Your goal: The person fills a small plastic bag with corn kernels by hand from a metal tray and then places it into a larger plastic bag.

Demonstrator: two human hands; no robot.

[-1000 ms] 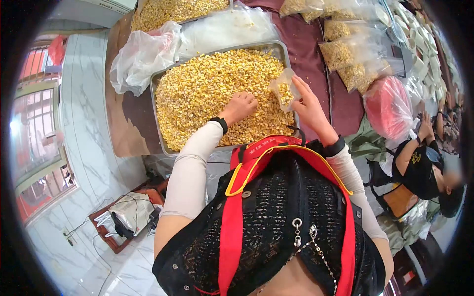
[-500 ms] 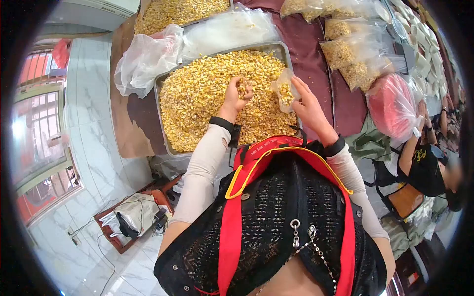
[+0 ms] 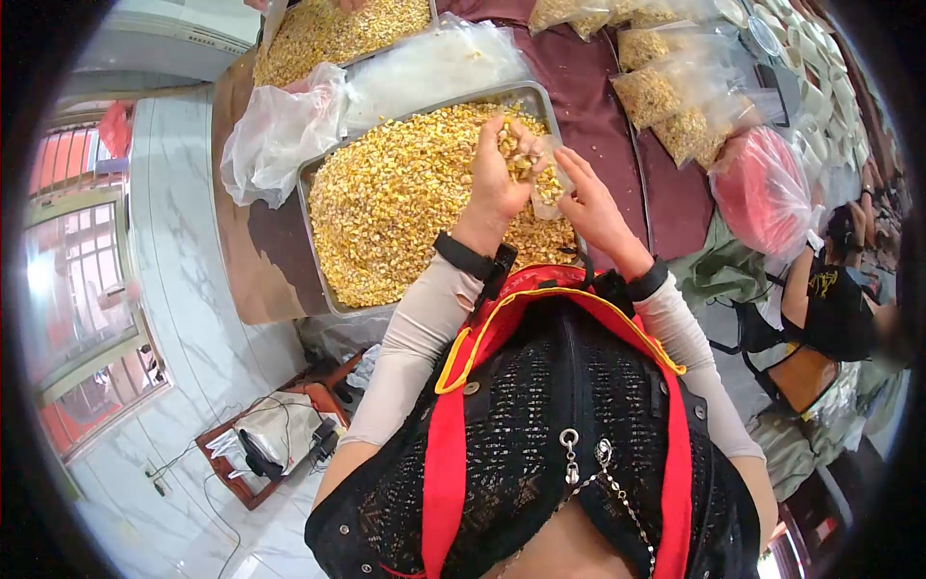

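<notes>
A metal tray (image 3: 546,96) holds a heap of small yellow pieces (image 3: 386,207) that look like corn kernels. Over its right side, my left hand (image 3: 500,179) is cupped, fingers curled around some of these pieces. It is right at a small clear plastic bag (image 3: 546,201), partly covering the bag's upper part. My right hand (image 3: 596,214) grips that bag from the right, fingers fairly straight and thumb bent against the plastic. How many pieces the bag contains is hidden.
A stack of clear bags (image 3: 444,68) and a crumpled plastic bag (image 3: 285,135) lie behind the tray. Farther back stands another heaped tray (image 3: 333,39), another person's hand at it. Filled bags (image 3: 648,95) and a red bundle in plastic (image 3: 762,193) are to the right.
My left hand has moved right and slightly away from me, from above the heap to the bag, carrying yellow pieces. The right hand stays near its place with the bag.
</notes>
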